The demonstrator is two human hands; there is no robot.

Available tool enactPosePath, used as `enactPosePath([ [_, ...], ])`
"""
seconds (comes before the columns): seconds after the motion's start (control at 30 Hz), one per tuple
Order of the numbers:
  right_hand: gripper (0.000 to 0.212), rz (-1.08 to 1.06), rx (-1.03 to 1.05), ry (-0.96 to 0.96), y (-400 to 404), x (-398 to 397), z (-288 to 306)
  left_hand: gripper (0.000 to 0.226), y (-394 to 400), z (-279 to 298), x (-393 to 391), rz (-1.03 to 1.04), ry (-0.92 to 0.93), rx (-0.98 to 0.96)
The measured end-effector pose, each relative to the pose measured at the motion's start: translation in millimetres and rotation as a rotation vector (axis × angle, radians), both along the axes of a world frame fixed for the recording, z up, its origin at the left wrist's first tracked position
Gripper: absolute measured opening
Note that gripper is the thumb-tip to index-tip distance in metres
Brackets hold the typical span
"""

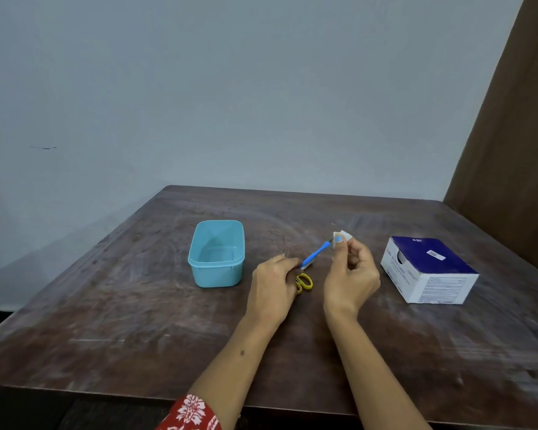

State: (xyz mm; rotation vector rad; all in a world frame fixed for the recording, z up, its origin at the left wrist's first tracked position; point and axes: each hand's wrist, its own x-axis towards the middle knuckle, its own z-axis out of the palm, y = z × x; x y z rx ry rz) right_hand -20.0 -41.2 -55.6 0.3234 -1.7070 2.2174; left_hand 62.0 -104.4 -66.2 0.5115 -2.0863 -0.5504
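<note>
Left hand [274, 283] pinches blue stick [316, 253]; right hand [351, 274] pinches white wrapper [342, 234]. Yellow scissors [304, 282] between hands; tub [215, 276] left, box [432, 268] right.

Dim, even, cool-toned diffuse light, source not evident: pale sheen on the table [448, 352] toward 4 o'clock, broad soft shadow on the wall [31, 256] at 9 o'clock, table edges bowed by wide-angle lens, whole frame soft, detail smeared at the right hand [351, 274] near centre.
</note>
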Motion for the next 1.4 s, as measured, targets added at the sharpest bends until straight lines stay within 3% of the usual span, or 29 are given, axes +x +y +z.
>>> enactPosePath([
  [0.13,0.014,-0.096,-0.075,-0.182,2.8,-13.2,-1.6,0.019,2.0,2.0,0.8,-0.012,0.031,0.008],
  [0.33,0.024,-0.043,0.070,-0.275,-1.9,-15.0,-8.7,0.014,-0.8,32.1,12.7,0.072,0.210,0.019],
  [0.43,0.024,-0.012,0.109,-0.258,-3.6,-13.7,-8.8,0.012,-23.6,63.7,26.4,0.218,0.252,0.195],
  [0.5,0.024,-0.002,0.119,-0.255,-3.5,-12.9,-8.8,0.007,-45.3,79.1,34.8,0.311,0.119,0.377],
  [0.63,0.026,0.015,0.123,-0.258,-3.1,-11.3,-7.0,0.015,-70.2,89.0,42.6,0.444,-0.454,0.576],
  [0.77,0.025,0.038,0.128,-0.248,-2.4,-10.2,-6.5,0.027,-79.9,91.8,39.7,0.488,-0.590,0.564],
  [1.0,0.024,0.043,0.174,-0.229,-1.2,-9.4,-7.5,0.016,-74.4,93.0,32.7,0.485,-0.902,0.435],
  [1.07,0.024,0.044,0.183,-0.223,-1.6,-10.2,-8.0,0.026,-75.0,89.0,32.7,0.474,-0.973,0.398],
  [1.13,0.025,0.049,0.185,-0.223,-1.7,-11.3,-8.5,0.022,-74.8,86.7,32.0,0.454,-0.991,0.389],
  [1.2,0.025,0.058,0.183,-0.220,-1.6,-12.0,-9.1,0.010,-74.2,86.3,32.5,0.442,-0.950,0.401],
  [1.3,0.024,0.063,0.190,-0.217,-1.4,-11.3,-8.9,0.027,-75.9,82.4,34.9,0.474,-0.849,0.350],
  [1.4,0.022,0.055,0.201,-0.211,-0.9,-10.0,-7.5,0.028,-76.9,79.3,39.7,0.465,-0.794,0.284],
])
